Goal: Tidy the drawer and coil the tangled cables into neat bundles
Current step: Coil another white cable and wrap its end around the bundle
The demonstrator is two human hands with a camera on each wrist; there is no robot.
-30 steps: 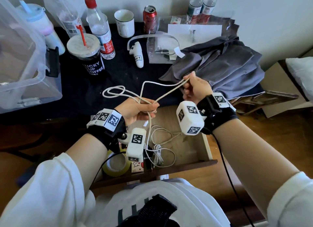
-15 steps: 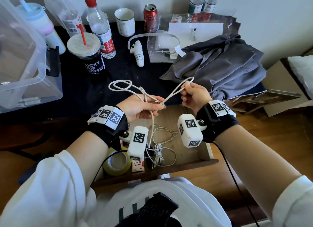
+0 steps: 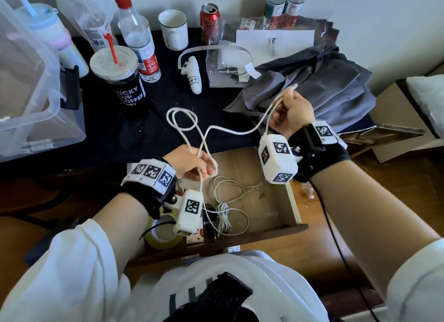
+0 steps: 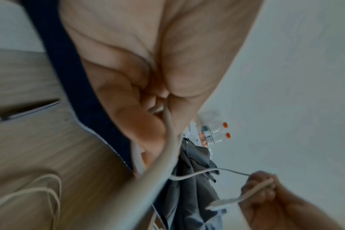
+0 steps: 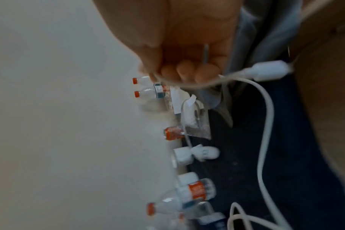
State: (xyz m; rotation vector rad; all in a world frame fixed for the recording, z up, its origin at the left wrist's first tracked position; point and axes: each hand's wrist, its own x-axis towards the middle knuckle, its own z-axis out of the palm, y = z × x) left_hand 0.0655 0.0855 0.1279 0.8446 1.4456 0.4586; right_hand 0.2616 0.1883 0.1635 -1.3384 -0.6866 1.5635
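A dark cloth covers the desk top, which stands against a pale wall. At 12 o'clock on the desk stand a mug, a red can and water bottles; a lidded coffee cup stands at 10 o'clock, beside a clear plastic bin at 9 o'clock. A grey garment lies crumpled at 2 o'clock. Below the desk edge, the open wooden drawer holds a thin tangled cable and a roll of tape at its 8 o'clock corner.

The white cable is raised above the desk, between both hands. The left hand, above the drawer's rear edge, has its fingers curled around a gathered section of the cable; loops project from it toward 12 o'clock, and one strand drops into the drawer. The right hand, at 2 o'clock from the left hand, has its fingers closed on the cable near its end. The plug protrudes just past those fingers. A slack span of the cable sags between the two hands.
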